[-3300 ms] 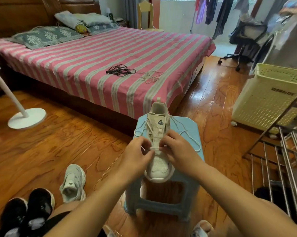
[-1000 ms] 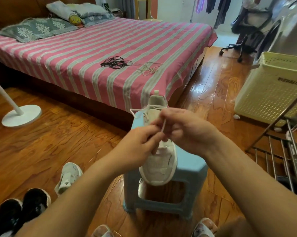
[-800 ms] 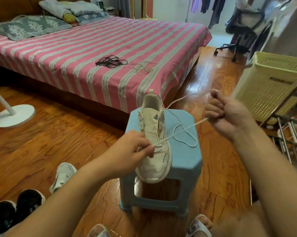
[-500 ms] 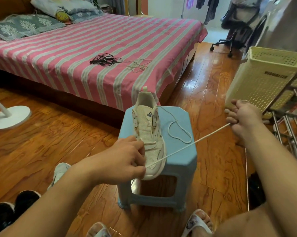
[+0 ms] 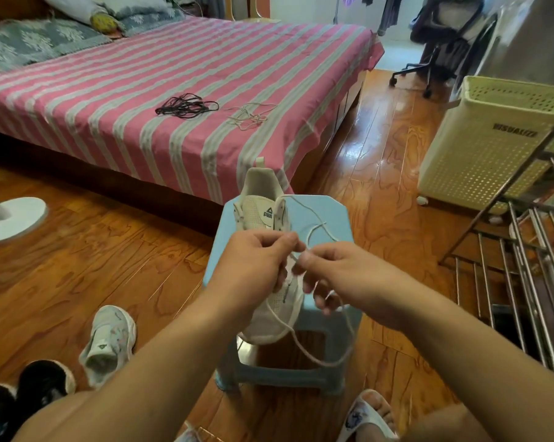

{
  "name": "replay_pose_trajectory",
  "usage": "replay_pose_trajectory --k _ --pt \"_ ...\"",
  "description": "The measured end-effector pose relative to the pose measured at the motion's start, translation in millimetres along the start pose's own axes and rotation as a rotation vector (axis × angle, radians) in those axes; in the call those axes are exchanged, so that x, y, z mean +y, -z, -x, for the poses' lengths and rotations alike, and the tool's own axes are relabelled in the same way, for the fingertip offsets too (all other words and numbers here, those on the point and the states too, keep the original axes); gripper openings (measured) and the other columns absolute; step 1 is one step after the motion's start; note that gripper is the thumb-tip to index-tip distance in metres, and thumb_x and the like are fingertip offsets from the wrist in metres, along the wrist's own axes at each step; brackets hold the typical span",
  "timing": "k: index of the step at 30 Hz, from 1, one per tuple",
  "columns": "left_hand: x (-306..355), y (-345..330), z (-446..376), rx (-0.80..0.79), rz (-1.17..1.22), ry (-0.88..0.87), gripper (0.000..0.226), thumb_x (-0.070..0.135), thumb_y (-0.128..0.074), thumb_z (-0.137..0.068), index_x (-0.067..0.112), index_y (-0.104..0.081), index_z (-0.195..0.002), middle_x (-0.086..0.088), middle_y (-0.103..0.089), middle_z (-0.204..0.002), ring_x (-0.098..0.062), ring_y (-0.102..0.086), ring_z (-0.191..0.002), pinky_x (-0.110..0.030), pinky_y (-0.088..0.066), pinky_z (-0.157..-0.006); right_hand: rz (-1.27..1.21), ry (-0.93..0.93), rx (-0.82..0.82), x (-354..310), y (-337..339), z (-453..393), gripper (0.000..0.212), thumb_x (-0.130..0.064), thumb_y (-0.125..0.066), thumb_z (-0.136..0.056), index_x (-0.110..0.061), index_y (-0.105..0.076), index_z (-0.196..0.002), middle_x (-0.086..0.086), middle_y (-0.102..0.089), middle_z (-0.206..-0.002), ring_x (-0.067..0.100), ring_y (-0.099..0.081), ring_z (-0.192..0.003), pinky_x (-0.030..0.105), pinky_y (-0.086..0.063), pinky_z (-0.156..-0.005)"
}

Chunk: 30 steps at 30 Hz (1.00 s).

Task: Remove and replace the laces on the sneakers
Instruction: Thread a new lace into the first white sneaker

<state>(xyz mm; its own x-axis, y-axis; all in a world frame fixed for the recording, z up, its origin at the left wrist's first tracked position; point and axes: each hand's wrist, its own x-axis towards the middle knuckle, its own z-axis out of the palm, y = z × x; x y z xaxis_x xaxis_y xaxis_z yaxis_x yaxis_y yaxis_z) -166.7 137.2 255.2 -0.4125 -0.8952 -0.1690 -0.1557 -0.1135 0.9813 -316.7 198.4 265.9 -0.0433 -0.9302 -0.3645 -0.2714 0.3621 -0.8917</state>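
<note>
A white sneaker (image 5: 271, 215) lies on a light blue stool (image 5: 330, 218), toe toward me. Its white lace (image 5: 317, 352) hangs in a long loop off the stool's front, and another stretch curls on the seat beside the shoe. My left hand (image 5: 256, 266) is over the middle of the sneaker, pinching the lace at the eyelets. Just to its right, my right hand (image 5: 339, 275) pinches the same lace between thumb and forefinger. A black lace bundle (image 5: 186, 106) and a pale lace bundle (image 5: 250, 114) lie on the bed.
A pink striped bed (image 5: 109, 90) stands behind the stool. A second white sneaker (image 5: 108, 342) and black shoes (image 5: 23, 397) sit on the wooden floor at the left. A cream laundry basket (image 5: 492, 138) and a metal rack (image 5: 531, 266) are at the right, a fan base (image 5: 11, 218) at the left.
My right hand, which had pulled the lace out far to the right, has come back next to my left hand over the sneaker. The drawn lace now hangs slack in a loop.
</note>
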Motion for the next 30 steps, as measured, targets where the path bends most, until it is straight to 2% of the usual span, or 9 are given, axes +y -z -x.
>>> replay_pose_trajectory --k 3,6,10,12,15,18,23,26,30 --pt "-3.7 -7.8 5.9 -0.030 -0.203 -0.059 0.029 0.033 -0.061 -0.101 0.019 -0.079 -0.082 0.007 -0.050 -0.047 -0.010 -0.045 -0.045 -0.024 -0.035 -0.050 -0.103 0.043 0.086 5.6 10.1 -0.5 0.032 -0.041 -0.053 -0.101 -0.024 -0.069 -0.123 -0.004 -0.074 -0.108 0.014 -0.071 -0.095 0.032 -0.060 -0.085" --pt "-7.3 -18.9 6.8 -0.034 -0.295 -0.116 0.031 0.027 -0.060 -0.102 0.021 -0.078 -0.077 0.013 -0.053 -0.044 -0.001 -0.048 -0.042 -0.020 -0.037 -0.051 -0.357 0.108 0.019 10.7 5.5 -0.3 0.028 -0.025 -0.057 -0.100 -0.011 -0.073 -0.118 0.005 -0.075 -0.111 0.018 -0.071 -0.107 0.034 -0.056 -0.096" --pt "1.9 -10.0 1.7 -0.124 -0.509 -0.212 0.023 0.027 -0.063 -0.100 0.023 -0.079 -0.084 0.014 -0.060 -0.055 0.000 -0.051 -0.051 -0.018 -0.039 -0.054 -0.579 0.120 0.156 11.1 1.3 -9.3 0.024 -0.011 -0.061 -0.095 0.006 -0.070 -0.109 0.018 -0.075 -0.100 0.024 -0.073 -0.096 0.031 -0.060 -0.086" --pt "12.6 9.7 -14.2 0.010 -0.601 -0.305 0.018 0.029 -0.063 -0.100 0.021 -0.078 -0.095 0.011 -0.063 -0.072 0.000 -0.054 -0.064 -0.025 -0.043 -0.065 -0.603 0.095 0.232 10.1 8.9 -16.2 0.022 -0.010 -0.058 -0.099 0.007 -0.066 -0.109 0.016 -0.071 -0.087 0.022 -0.070 -0.075 0.028 -0.061 -0.073" --pt "32.4 39.9 -62.4 0.242 -1.024 -0.353 0.028 0.036 -0.055 -0.102 0.028 -0.067 -0.127 -0.002 -0.056 -0.117 -0.022 -0.050 -0.113 -0.040 -0.045 -0.096 -0.266 0.091 0.358 17.0 15.3 -34.8 0.017 -0.013 -0.054 -0.103 -0.007 -0.070 -0.101 0.006 -0.064 -0.076 0.010 -0.051 -0.057 0.022 -0.045 -0.054" --pt "46.5 43.2 -94.3 0.000 -1.277 -0.242 0.029 0.041 -0.056 -0.101 0.035 -0.065 -0.128 -0.004 -0.053 -0.127 -0.032 -0.046 -0.124 -0.047 -0.043 -0.102 0.216 0.328 0.454 19.2 5.8 -56.2 0.015 -0.018 -0.058 -0.099 -0.019 -0.073 -0.095 -0.007 -0.065 -0.087 0.003 -0.056 -0.068 0.024 -0.048 -0.066" --pt "58.1 41.4 -97.4 -0.119 -1.220 -0.245 0.011 0.020 -0.065 -0.098 0.016 -0.075 -0.102 -0.001 -0.070 -0.106 -0.021 -0.064 -0.097 -0.033 -0.049 -0.079 0.417 0.556 0.352 19.2 -6.4 -73.4 0.011 -0.017 -0.061 -0.098 -0.016 -0.072 -0.096 -0.007 -0.060 -0.113 0.010 -0.060 -0.098 0.035 -0.052 -0.088" --pt "68.8 56.6 -88.2 -0.090 -1.045 -0.116 0.014 0.019 -0.066 -0.099 0.007 -0.075 -0.098 -0.009 -0.073 -0.101 -0.027 -0.067 -0.097 -0.041 -0.055 -0.086 0.386 0.495 0.382 22.4 -3.0 -76.5 0.011 -0.017 -0.062 -0.097 -0.017 -0.072 -0.093 -0.006 -0.063 -0.100 0.015 -0.064 -0.089 0.045 -0.057 -0.078" --pt "58.2 71.5 -76.2 -0.089 -0.810 -0.093 0.014 0.022 -0.066 -0.099 0.010 -0.071 -0.097 -0.007 -0.073 -0.098 -0.019 -0.067 -0.094 -0.045 -0.052 -0.097 0.486 0.441 0.381 30.2 2.3 -63.6 0.013 -0.020 -0.070 -0.093 -0.019 -0.080 -0.103 -0.017 -0.066 -0.078 0.000 -0.058 -0.068 0.026 -0.053 -0.074"
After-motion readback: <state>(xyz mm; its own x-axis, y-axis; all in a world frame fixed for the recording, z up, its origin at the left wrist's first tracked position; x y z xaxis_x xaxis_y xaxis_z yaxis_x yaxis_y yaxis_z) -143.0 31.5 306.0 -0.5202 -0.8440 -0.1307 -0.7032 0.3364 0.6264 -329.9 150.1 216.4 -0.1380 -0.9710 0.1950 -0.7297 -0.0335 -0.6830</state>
